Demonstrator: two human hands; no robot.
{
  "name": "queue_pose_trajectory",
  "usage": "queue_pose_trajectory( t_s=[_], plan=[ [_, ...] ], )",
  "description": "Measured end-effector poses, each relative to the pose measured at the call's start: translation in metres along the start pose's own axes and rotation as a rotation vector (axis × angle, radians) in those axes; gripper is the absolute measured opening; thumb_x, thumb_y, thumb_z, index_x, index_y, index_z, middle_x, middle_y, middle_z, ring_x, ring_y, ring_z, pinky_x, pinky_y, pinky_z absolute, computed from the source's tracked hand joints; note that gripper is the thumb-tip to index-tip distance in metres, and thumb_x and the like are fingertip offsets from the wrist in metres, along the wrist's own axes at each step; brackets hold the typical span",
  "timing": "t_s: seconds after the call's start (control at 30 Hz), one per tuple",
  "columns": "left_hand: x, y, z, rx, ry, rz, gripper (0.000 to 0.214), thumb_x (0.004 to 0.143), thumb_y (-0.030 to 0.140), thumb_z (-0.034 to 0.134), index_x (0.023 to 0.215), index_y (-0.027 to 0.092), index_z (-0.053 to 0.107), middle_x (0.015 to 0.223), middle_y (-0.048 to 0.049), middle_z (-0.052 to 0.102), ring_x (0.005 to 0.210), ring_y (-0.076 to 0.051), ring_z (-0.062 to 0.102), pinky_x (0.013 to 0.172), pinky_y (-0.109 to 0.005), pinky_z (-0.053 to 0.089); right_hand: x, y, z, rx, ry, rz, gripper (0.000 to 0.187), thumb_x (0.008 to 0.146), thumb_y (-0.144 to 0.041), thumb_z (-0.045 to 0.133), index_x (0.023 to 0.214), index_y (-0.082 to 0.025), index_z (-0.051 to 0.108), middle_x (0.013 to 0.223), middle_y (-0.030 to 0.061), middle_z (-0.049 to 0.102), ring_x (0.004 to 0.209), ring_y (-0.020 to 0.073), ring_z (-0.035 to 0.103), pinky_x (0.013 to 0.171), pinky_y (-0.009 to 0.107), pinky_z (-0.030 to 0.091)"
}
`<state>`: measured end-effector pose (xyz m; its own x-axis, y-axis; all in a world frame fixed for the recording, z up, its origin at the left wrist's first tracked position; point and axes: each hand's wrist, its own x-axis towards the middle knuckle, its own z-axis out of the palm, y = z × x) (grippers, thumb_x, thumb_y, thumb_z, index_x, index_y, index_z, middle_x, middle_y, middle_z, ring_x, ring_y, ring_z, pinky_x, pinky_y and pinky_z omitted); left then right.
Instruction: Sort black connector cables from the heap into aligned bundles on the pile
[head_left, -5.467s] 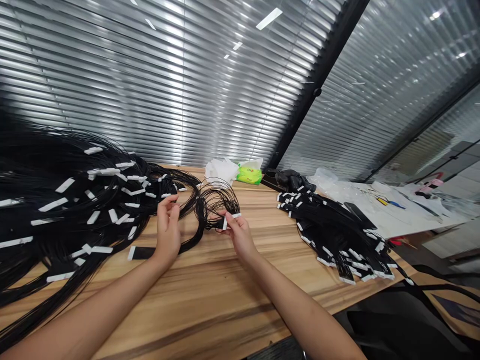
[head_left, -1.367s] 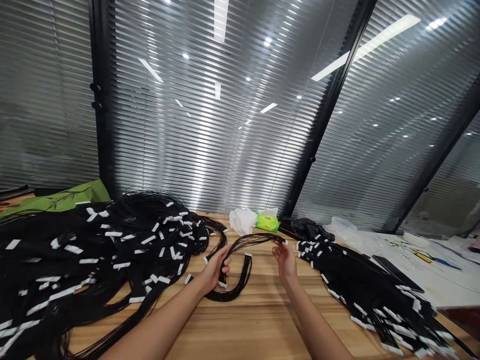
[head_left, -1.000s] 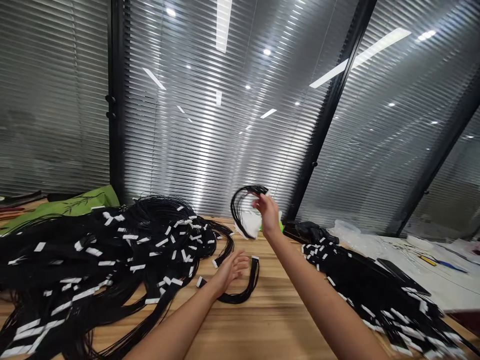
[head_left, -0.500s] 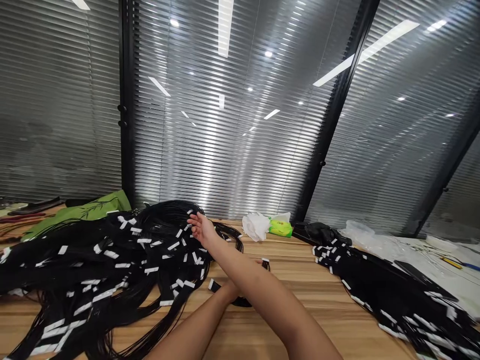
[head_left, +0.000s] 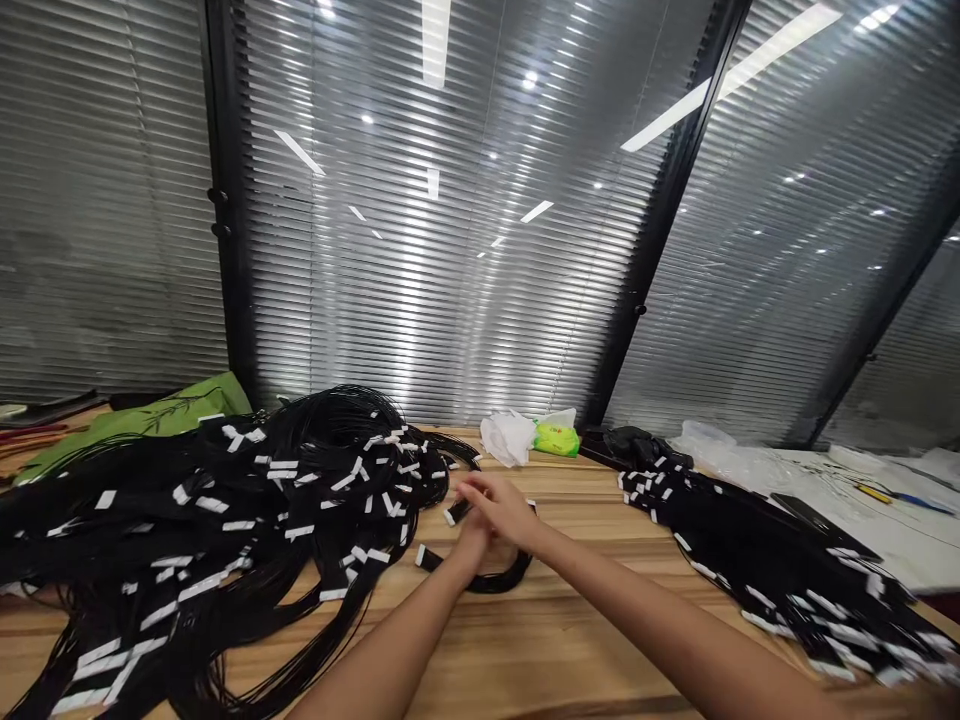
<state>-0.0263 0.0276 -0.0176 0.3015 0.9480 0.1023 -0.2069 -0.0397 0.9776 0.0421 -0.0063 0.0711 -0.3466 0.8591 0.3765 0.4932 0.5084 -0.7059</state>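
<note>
A small black cable bundle [head_left: 491, 582] with white-tagged ends lies curved on the wooden table [head_left: 540, 640] in front of me. My right hand [head_left: 504, 505] hovers just above it, fingers stretched to the left and slightly blurred, holding nothing I can see. My left hand [head_left: 466, 548] sits under the right hand at the bundle's upper edge, and its fingers are hidden. A white tag [head_left: 448, 517] lies right beside the fingertips. To the left spreads a large heap of black cables with white tags [head_left: 247, 510].
A second pile of tagged black cables [head_left: 750, 560] lies at the right. Behind the hands sit crumpled white tissue [head_left: 506, 437] and a green packet [head_left: 556, 439]. A green cloth [head_left: 142, 420] lies far left; a white sheet with tools [head_left: 870, 505] far right. Blinds close off the back.
My right hand lifted a coiled bundle, reached left to the big heap, and has come back empty over my left hand at the small bundle.
</note>
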Motion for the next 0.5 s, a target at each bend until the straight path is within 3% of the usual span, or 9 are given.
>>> queue_pose_trajectory(
  t_s=[0.07, 0.13, 0.23, 0.33, 0.43, 0.5],
  plan=[
    [0.001, 0.0, -0.005, -0.106, 0.057, -0.044, 0.037, 0.092, 0.042, 0.05, 0.113, 0.012, 0.06, 0.107, -0.0084, 0.062, 0.087, -0.018, 0.062, 0.077, -0.036, 0.054, -0.035, 0.029, -0.027, -0.319, 0.055, -0.045, 0.029, 0.092, -0.035, 0.047, 0.109, -0.02, 0.065, 0.108, 0.0102, 0.071, 0.102, 0.0243, 0.063, 0.09, 0.039, 0.047],
    [0.004, 0.0, -0.009, -0.248, 0.115, -0.095, 0.03, 0.091, 0.037, 0.054, 0.111, 0.016, 0.058, 0.095, -0.0057, 0.065, 0.078, -0.014, 0.063, 0.07, -0.029, 0.051, -0.062, 0.056, -0.053, -0.568, 0.021, -0.072, 0.035, 0.09, -0.025, 0.046, 0.123, -0.02, 0.058, 0.123, 0.0125, 0.065, 0.116, 0.026, 0.057, 0.099, 0.044, 0.042],
    [0.007, 0.001, -0.013, -0.392, 0.177, -0.146, 0.034, 0.081, 0.04, 0.059, 0.106, 0.018, 0.06, 0.078, -0.0017, 0.063, 0.065, -0.011, 0.06, 0.062, -0.023, 0.044, -0.084, 0.085, -0.08, -0.808, -0.178, -0.098, 0.058, 0.084, -0.007, 0.043, 0.14, -0.021, 0.044, 0.142, 0.0116, 0.05, 0.13, 0.0234, 0.047, 0.105, 0.043, 0.037],
    [0.007, 0.003, -0.013, -0.482, 0.192, -0.174, 0.036, 0.072, 0.038, 0.065, 0.103, 0.019, 0.06, 0.074, 0.0001, 0.062, 0.062, -0.011, 0.059, 0.06, -0.022, 0.041, -0.085, 0.102, -0.088, -0.943, -0.44, -0.185, 0.071, 0.078, 0.0, 0.046, 0.144, -0.026, 0.039, 0.153, 0.0076, 0.037, 0.139, 0.0238, 0.035, 0.11, 0.044, 0.029],
    [0.004, 0.006, -0.011, -0.526, 0.182, -0.186, 0.036, 0.07, 0.035, 0.067, 0.102, 0.019, 0.06, 0.075, 0.001, 0.061, 0.062, -0.009, 0.058, 0.061, -0.021, 0.041, -0.07, 0.108, -0.082, -1.01, -0.461, -0.195, 0.067, 0.081, -0.003, 0.046, 0.145, -0.023, 0.037, 0.153, 0.0102, 0.036, 0.139, 0.0253, 0.034, 0.11, 0.045, 0.027],
    [0.001, 0.007, -0.011, -0.536, 0.176, -0.191, 0.036, 0.07, 0.034, 0.067, 0.102, 0.02, 0.06, 0.075, 0.0015, 0.061, 0.061, -0.009, 0.058, 0.061, -0.021, 0.04, -0.056, 0.108, -0.077, -1.022, -0.465, -0.212, 0.056, 0.084, -0.006, 0.044, 0.138, -0.019, 0.045, 0.147, 0.0126, 0.045, 0.134, 0.0251, 0.04, 0.108, 0.044, 0.03]
  ],
)
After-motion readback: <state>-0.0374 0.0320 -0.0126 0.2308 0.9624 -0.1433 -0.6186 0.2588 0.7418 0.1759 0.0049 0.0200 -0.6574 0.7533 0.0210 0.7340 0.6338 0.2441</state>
